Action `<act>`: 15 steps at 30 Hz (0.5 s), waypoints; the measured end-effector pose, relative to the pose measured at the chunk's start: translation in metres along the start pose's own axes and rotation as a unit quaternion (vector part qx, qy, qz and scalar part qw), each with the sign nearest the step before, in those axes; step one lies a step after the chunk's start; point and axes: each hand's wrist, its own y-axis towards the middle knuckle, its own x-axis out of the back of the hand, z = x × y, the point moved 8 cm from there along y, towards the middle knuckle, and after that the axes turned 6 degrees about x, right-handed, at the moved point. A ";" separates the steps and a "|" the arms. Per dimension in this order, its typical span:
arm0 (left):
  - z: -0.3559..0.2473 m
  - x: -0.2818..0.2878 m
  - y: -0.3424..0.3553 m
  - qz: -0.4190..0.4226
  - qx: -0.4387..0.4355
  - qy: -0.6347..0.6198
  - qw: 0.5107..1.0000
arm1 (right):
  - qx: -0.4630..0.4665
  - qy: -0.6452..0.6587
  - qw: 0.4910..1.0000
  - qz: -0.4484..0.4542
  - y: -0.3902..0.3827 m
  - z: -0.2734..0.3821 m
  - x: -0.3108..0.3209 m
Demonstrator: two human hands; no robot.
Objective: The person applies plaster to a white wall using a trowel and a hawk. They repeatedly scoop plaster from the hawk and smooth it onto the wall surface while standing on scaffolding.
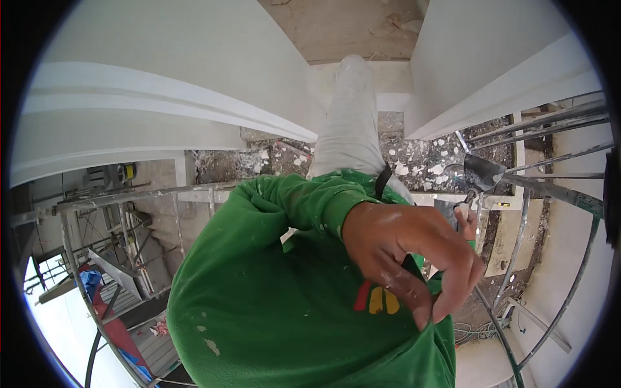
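Observation:
My left hand (414,252) reaches across my chest, its thumb and forefinger pinched on the front of a paint-flecked green shirt (291,323). Beyond it, partly hidden by the left hand and shirt, my right hand (467,223) is curled at the handle of what looks like a putty knife; its wide, smeared grey blade (484,171) points away from me. A second flat grey piece shows beside those fingers, too covered to make out. My leg in pale, dusty trousers (349,123) extends forward between the white walls.
White wall panels (194,52) stand ahead on both sides of an opening. Metal scaffold bars (576,271) curve around me on the right, with more scaffolding (119,258) at left. Below lie paint-spattered boards (424,158). A coiled hose or rope (475,333) rests at lower right.

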 end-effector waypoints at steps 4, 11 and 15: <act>-0.004 -0.011 -0.010 -0.116 -0.085 -0.111 0.983 | -0.036 0.007 0.999 0.016 -0.013 -0.007 -0.008; 0.022 -0.032 -0.003 -0.177 -0.143 -0.299 0.927 | -0.075 -0.013 0.997 0.024 -0.024 -0.032 -0.012; 0.020 -0.026 0.005 -0.183 -0.095 -0.329 0.921 | -0.070 0.014 0.997 0.013 -0.034 -0.030 -0.030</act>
